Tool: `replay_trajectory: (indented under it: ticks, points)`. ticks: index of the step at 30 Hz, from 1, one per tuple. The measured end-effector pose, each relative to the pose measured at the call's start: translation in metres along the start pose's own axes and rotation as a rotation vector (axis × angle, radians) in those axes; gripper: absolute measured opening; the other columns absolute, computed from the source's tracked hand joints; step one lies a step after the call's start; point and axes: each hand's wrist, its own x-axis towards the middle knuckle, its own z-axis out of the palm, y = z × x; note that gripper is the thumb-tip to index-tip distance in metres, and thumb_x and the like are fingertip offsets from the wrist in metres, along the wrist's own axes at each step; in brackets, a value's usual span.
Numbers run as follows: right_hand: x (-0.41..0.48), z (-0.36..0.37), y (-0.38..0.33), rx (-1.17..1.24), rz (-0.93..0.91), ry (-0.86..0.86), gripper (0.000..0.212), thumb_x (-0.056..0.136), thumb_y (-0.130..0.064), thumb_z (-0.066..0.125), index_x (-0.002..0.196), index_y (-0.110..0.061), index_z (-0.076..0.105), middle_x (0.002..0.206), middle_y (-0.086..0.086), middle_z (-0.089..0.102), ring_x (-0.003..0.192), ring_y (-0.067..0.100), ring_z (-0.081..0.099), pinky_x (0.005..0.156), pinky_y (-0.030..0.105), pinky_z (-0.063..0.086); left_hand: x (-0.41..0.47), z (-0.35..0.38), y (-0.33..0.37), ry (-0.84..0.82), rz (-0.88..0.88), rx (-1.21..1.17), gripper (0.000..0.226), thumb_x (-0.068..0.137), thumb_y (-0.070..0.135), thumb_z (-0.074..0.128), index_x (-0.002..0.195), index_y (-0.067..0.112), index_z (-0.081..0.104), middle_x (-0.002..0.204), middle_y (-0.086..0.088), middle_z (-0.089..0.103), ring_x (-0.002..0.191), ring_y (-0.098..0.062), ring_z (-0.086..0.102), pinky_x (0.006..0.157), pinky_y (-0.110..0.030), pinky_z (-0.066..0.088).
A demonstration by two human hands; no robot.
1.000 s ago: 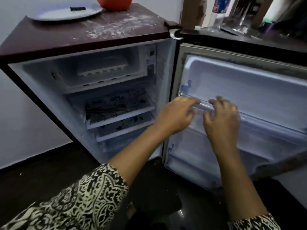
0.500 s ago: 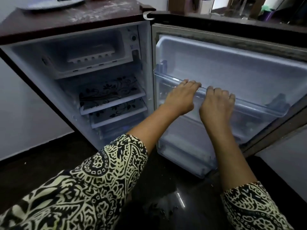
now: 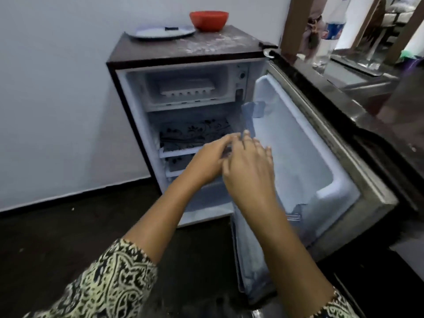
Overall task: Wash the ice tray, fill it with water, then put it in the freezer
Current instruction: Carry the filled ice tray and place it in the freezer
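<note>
Two hands, the left hand [image 3: 210,158] and the right hand [image 3: 250,166], are hovering together at the open fridge [image 3: 137,125].
The right hand is showing its back, fingers loosely spread, and is overlapping the left hand's fingertips, so I cannot tell what the left is gripping. Just above the right fingertips, a clear door shelf [image 3: 249,115] is jutting from the door [image 3: 298,145]. Up and left of both hands, the white ice tray [image 3: 187,88] is sitting in the freezer compartment [image 3: 137,88]. Higher still, an orange bowl [image 3: 208,19] and a plate [image 3: 160,32] are resting on top.

Head-worn wide-angle view, forward and down onto the open fridge [image 3: 229,50] from above its top, close, facing its inside and the door [image 3: 298,145].
</note>
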Motion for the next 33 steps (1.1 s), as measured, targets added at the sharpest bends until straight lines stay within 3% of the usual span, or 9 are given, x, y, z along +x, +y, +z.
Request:
replay_trajectory:
  ticks: [4, 6, 9, 11, 14, 17, 19, 23, 33]
  points:
    - [-0.02, -0.017, -0.077, 0.132, -0.142, 0.09, 0.046, 0.098, -0.021, 0.034, 0.144, -0.017, 0.036, 0.155, 0.003, 0.026, 0.143, 0.019, 0.02, 0.118, 0.041, 0.004, -0.056, -0.065, -0.008, 0.119, -0.156, 0.115, 0.02, 0.098, 0.011, 0.048, 0.113, 0.02, 0.057, 0.109, 0.004, 0.063, 0.099, -0.015, 0.054, 0.071, -0.011, 0.031]
    - [-0.027, -0.021, -0.113, 0.179, -0.197, 0.148, 0.044, 0.095, -0.022, 0.036, 0.139, -0.017, 0.045, 0.15, 0.003, 0.037, 0.139, 0.019, 0.029, 0.118, 0.042, 0.009, -0.085, -0.099, -0.008, 0.232, -0.075, 0.084, 0.026, 0.096, 0.008, 0.051, 0.084, 0.032, 0.05, 0.079, 0.02, 0.051, 0.072, -0.001, 0.047, 0.06, -0.009, 0.035]
    - [-0.032, -0.026, -0.15, 0.23, -0.258, 0.277, 0.045, 0.087, -0.025, 0.034, 0.123, -0.015, 0.059, 0.136, 0.006, 0.054, 0.127, 0.022, 0.045, 0.115, 0.046, 0.019, -0.114, -0.136, -0.009, 0.256, -0.017, 0.03, 0.032, 0.094, 0.006, 0.053, 0.079, 0.033, 0.047, 0.074, 0.025, 0.044, 0.067, 0.004, 0.047, 0.059, -0.011, 0.035]
    - [-0.027, -0.029, -0.164, 0.245, -0.273, 0.34, 0.04, 0.086, -0.025, 0.037, 0.115, -0.015, 0.063, 0.128, 0.006, 0.059, 0.12, 0.024, 0.051, 0.113, 0.046, 0.021, -0.123, -0.154, -0.015, 0.282, 0.06, -0.079, 0.035, 0.093, 0.006, 0.053, 0.08, 0.038, 0.053, 0.077, 0.023, 0.056, 0.069, 0.01, 0.056, 0.061, -0.005, 0.039]
    - [-0.002, -0.026, -0.169, 0.244, -0.24, 0.358, 0.032, 0.091, -0.021, 0.044, 0.115, -0.014, 0.063, 0.126, 0.006, 0.06, 0.119, 0.025, 0.05, 0.113, 0.046, 0.019, -0.123, -0.167, -0.036, 0.276, 0.064, -0.21, 0.018, 0.098, 0.023, 0.053, 0.109, 0.024, 0.067, 0.094, 0.011, 0.07, 0.087, 0.005, 0.064, 0.075, -0.013, 0.049]
    - [0.045, -0.003, -0.172, 0.227, -0.211, 0.272, 0.034, 0.095, -0.027, 0.041, 0.12, -0.015, 0.06, 0.138, 0.004, 0.051, 0.131, 0.023, 0.039, 0.115, 0.047, 0.014, -0.112, -0.179, -0.058, 0.335, -0.022, -0.074, 0.039, 0.097, 0.035, 0.054, 0.134, 0.026, 0.055, 0.095, 0.013, 0.066, 0.086, 0.008, 0.061, 0.08, -0.016, 0.052]
    - [0.074, 0.018, -0.181, 0.254, -0.252, 0.196, 0.039, 0.098, -0.038, 0.037, 0.128, -0.02, 0.055, 0.145, 0.002, 0.043, 0.139, 0.018, 0.028, 0.115, 0.046, 0.009, -0.098, -0.19, -0.078, 0.423, -0.085, 0.096, 0.048, 0.096, 0.042, 0.051, 0.142, 0.031, 0.045, 0.117, 0.006, 0.066, 0.106, -0.003, 0.061, 0.093, -0.026, 0.05]
    - [0.127, 0.044, -0.2, 0.272, -0.366, 0.152, 0.045, 0.1, -0.034, 0.035, 0.142, -0.018, 0.041, 0.153, 0.0, 0.031, 0.144, 0.015, 0.016, 0.116, 0.038, 0.002, -0.06, -0.208, -0.125, 0.36, -0.155, 0.238, 0.075, 0.092, 0.058, 0.046, 0.153, 0.026, 0.016, 0.159, 0.007, 0.021, 0.146, -0.014, 0.02, 0.116, -0.04, 0.027]
    - [0.238, 0.088, -0.237, 0.196, -0.459, 0.178, 0.047, 0.1, -0.018, 0.029, 0.146, -0.007, 0.03, 0.156, 0.011, 0.022, 0.146, 0.022, 0.012, 0.117, 0.037, 0.001, 0.04, -0.242, -0.21, 0.508, -0.203, 0.366, 0.083, 0.087, 0.062, 0.045, 0.153, 0.032, 0.006, 0.161, 0.003, -0.013, 0.147, -0.018, -0.016, 0.117, -0.048, -0.002]
